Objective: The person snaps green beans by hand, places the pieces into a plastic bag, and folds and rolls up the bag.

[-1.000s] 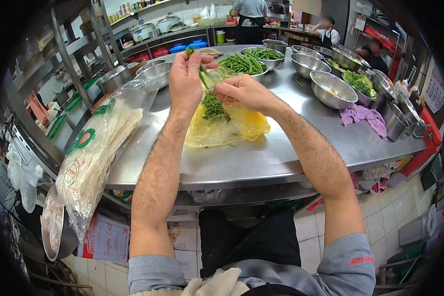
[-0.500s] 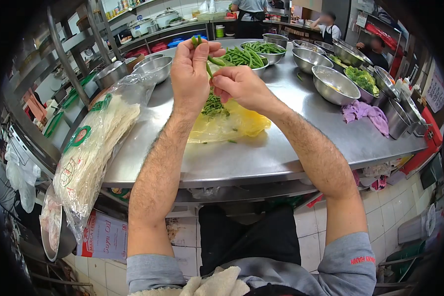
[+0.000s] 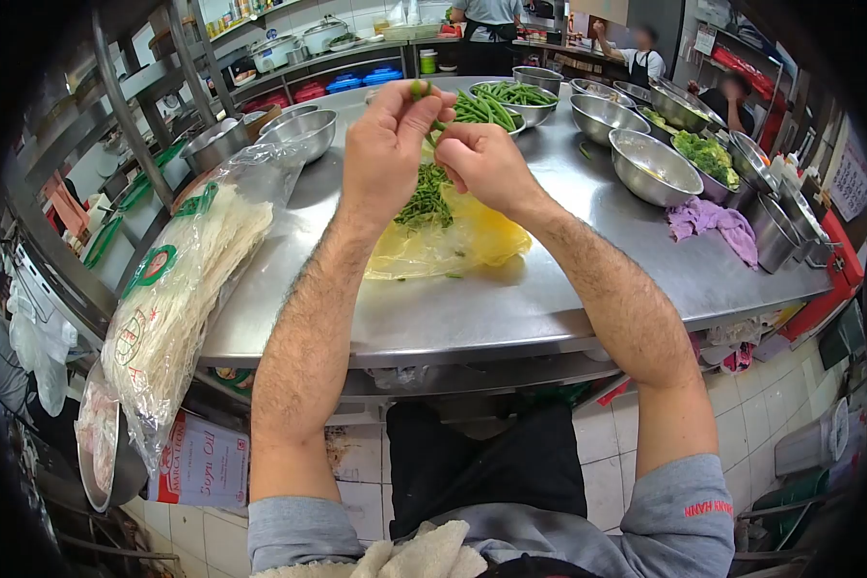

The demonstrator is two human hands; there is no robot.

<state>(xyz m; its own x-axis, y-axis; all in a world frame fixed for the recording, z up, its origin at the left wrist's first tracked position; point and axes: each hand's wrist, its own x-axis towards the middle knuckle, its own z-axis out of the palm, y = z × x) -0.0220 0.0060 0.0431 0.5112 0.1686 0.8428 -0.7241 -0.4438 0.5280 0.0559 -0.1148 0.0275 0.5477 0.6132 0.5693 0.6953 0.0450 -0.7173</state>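
Observation:
My left hand [image 3: 387, 144] is closed around green beans [image 3: 420, 89], whose tips show above its fingers. Close beside it, my right hand [image 3: 481, 159] pinches the lower end of a bean, the fingertips of both hands nearly touching. Below them a yellow plastic bag [image 3: 433, 252] lies flat on the steel table with a pile of small green trimmings [image 3: 426, 200] on it. Just behind my hands stand a bowl of long green beans [image 3: 483, 111] and, to its right, a second bowl of beans [image 3: 515, 93].
A bag of white noodles [image 3: 187, 289] hangs over the left edge of the steel table [image 3: 453, 328]. Metal bowls [image 3: 655, 169], a bowl of broccoli [image 3: 707, 159] and a purple cloth [image 3: 713, 227] are at the right. Two people [image 3: 640, 58] [image 3: 486, 24] stand at the back.
Both hands have moved slightly right and closer together. The beans in my left hand have shifted, with less of them showing. A person at the back has raised an arm.

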